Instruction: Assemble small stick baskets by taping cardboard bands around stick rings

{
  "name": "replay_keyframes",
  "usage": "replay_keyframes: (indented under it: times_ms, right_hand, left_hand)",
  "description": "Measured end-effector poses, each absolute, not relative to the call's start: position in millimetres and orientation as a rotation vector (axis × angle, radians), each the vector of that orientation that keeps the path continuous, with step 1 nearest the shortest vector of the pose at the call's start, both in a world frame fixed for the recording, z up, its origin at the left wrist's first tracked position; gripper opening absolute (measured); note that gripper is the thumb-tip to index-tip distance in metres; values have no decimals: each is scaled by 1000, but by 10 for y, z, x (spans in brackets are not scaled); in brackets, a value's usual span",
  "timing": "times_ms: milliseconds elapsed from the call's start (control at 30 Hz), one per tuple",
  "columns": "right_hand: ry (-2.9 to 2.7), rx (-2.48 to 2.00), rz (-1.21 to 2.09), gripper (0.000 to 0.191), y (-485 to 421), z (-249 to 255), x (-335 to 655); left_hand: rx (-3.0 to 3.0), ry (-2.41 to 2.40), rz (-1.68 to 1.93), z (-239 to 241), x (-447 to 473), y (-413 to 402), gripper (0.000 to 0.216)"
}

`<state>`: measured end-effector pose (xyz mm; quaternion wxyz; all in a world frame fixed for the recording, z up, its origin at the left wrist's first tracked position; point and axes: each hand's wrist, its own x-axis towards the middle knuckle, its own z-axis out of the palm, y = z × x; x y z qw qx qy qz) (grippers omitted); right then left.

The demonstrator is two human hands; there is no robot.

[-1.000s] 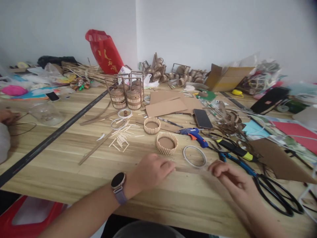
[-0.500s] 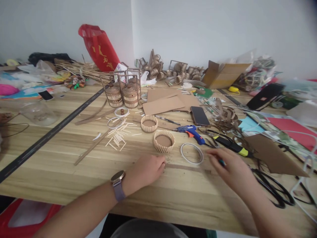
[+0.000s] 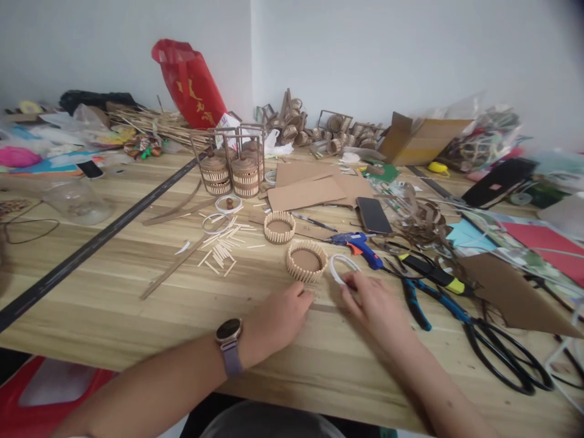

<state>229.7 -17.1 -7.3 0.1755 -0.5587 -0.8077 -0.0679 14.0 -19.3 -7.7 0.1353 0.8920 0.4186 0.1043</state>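
My right hand (image 3: 375, 304) has its thumb and fingers closed on the near edge of a white ring (image 3: 336, 265), like a roll of narrow tape; that edge is hidden by the fingers. My left hand (image 3: 280, 316), with a watch on its wrist, rests on the table with fingers curled together; what they pinch, if anything, is hidden. Just beyond it stands a round basket-like cup of short wooden sticks (image 3: 306, 275) with a brown base. A smaller stick cup (image 3: 279, 237) sits behind it. Pliers with blue-black handles (image 3: 416, 307) lie right of my right hand.
A blue glue gun (image 3: 365, 250), a phone (image 3: 373, 215) and black-handled scissors (image 3: 506, 359) lie to the right. Loose sticks (image 3: 221, 250) are scattered to the left. Lidded stick baskets in frames (image 3: 245, 176), cardboard sheets (image 3: 305, 196) and a red bag (image 3: 189, 85) stand farther back.
My right hand has moved left, away from the pliers, and has taken hold of the white ring, which has shifted and tilted. My left hand stays nearly in place.
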Motion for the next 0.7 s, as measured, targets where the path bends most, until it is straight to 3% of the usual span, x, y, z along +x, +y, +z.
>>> replay_keyframes:
  times_ms: [233,467,700]
  right_hand:
    - [-2287,-1269,-304,25,-350,-238,2199]
    - [-2298,-1170,-366,21,-405,-244,2107]
    - [-2309,-1127,-410,18,-417,-241,2052]
  left_hand:
    - [2250,1156,597,-161,155,-109,15]
    - [2229,1120,626,-158,167,-137,21]
    - [2163,1123,712,-180,177,-122,12]
